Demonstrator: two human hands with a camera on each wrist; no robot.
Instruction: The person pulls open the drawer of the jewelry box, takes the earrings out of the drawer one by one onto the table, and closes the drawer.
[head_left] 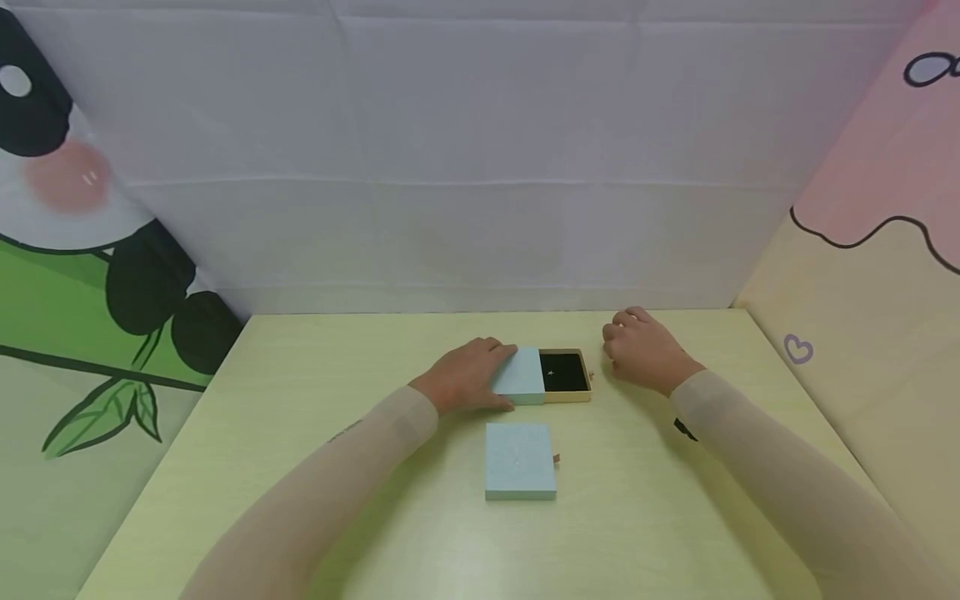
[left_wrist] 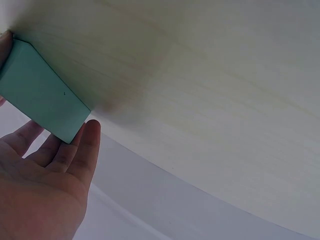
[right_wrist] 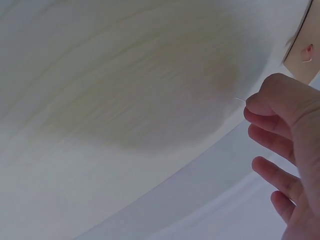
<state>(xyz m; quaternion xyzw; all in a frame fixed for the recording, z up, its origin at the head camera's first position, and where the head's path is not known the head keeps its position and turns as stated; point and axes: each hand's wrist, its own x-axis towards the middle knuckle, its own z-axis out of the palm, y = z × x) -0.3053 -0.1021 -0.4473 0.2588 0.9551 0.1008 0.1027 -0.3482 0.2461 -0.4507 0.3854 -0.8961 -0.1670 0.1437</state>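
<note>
My left hand point(head_left: 467, 375) grips the light blue sleeve point(head_left: 527, 377) of a small drawer-style jewelry box, thumb on the near side and fingers at the far side and left end. The box's tan drawer point(head_left: 567, 397) is slid partly out to the right, showing a black insert with a tiny star-shaped piece point(head_left: 551, 372) on it. Right of the drawer, my right hand point(head_left: 647, 352) is held over the table. In the right wrist view its thumb and forefinger pinch a thin, wire-like piece point(right_wrist: 240, 99); its kind I cannot tell.
A second light blue box point(head_left: 519, 458), closed, with a small brown ribbon tab point(head_left: 557, 458) on its right side, lies nearer on the pale wooden table point(head_left: 315, 467). A white cloth wall point(head_left: 480, 233) stands behind, with printed panels at left and right.
</note>
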